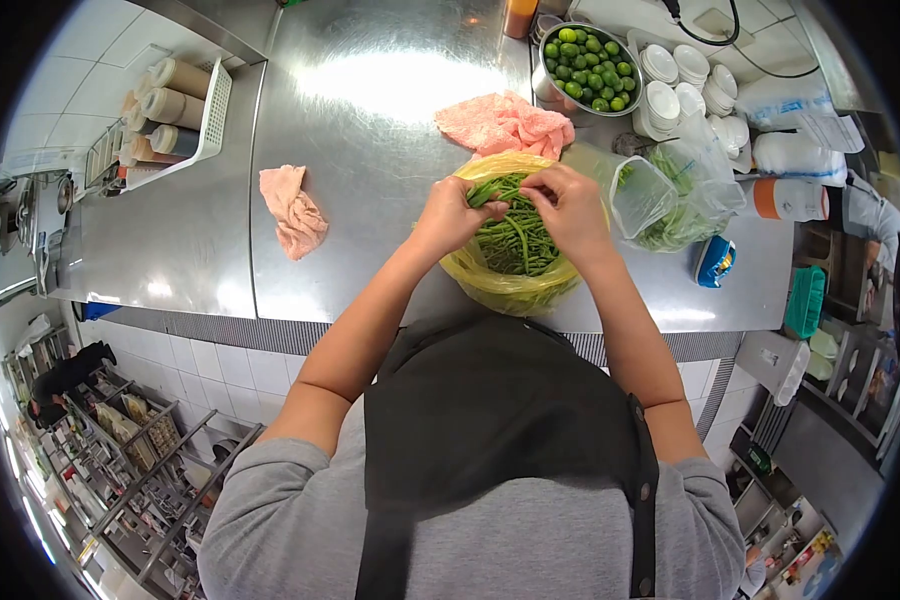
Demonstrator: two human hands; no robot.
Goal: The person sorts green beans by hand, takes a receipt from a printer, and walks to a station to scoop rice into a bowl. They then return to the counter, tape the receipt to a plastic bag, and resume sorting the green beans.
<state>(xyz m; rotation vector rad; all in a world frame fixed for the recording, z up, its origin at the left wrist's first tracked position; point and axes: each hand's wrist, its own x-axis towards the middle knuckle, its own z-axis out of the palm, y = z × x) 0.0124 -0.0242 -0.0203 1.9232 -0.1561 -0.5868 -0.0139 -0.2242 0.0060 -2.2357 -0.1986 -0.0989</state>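
Note:
A container lined with a yellow plastic bag (500, 292) stands at the front edge of the steel counter. Many thin green beans (518, 245) fill it. My left hand (453, 212) is closed around a small bunch of green beans over the left side of the opening. On the right, my right hand (567, 205) is over the bag's rim, thumb and fingertips pinched close to the ends of that bunch. Whatever is between those fingertips is too small to make out.
Pink cloths (505, 122) lie behind the bag, and a smaller cloth (292, 210) lies to the left. Limes fill a metal bowl (590, 112). Clear bags with greens (670, 215) and a blue packet (714, 262) sit right. A white basket (213, 120) holds bottles.

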